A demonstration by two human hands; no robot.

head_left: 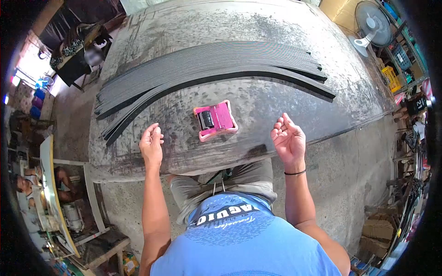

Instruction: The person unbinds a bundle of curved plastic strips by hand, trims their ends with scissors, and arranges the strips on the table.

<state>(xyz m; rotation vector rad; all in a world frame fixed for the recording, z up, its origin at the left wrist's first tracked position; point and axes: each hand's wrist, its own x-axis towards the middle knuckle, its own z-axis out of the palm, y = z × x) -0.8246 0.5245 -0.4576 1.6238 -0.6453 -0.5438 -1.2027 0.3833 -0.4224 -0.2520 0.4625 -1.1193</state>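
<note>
My left hand (152, 143) is over the near left part of the worn table (184, 158), its fingers loosely bent and apart, with nothing seen in it. Palm up, my right hand (289, 138) is at the table's near edge on the right; the fingers curl slightly and the palm is bare. Between the hands, a little farther in, lies a small pink tray-like thing (225, 115) with a dark roll or block (207, 119) on it. Neither hand touches it. Beyond it, long dark flat strips (207, 64) lie stacked in a curved bundle, their ends fanned apart.
A fan (372, 24) stands at the far right corner beside a cardboard box (340, 14). Shelves with a yellow crate (391, 79) line the right side. At the lower left, a person (27, 188) is near a bench with a motor (72, 216). Cardboard (376, 234) lies at the lower right.
</note>
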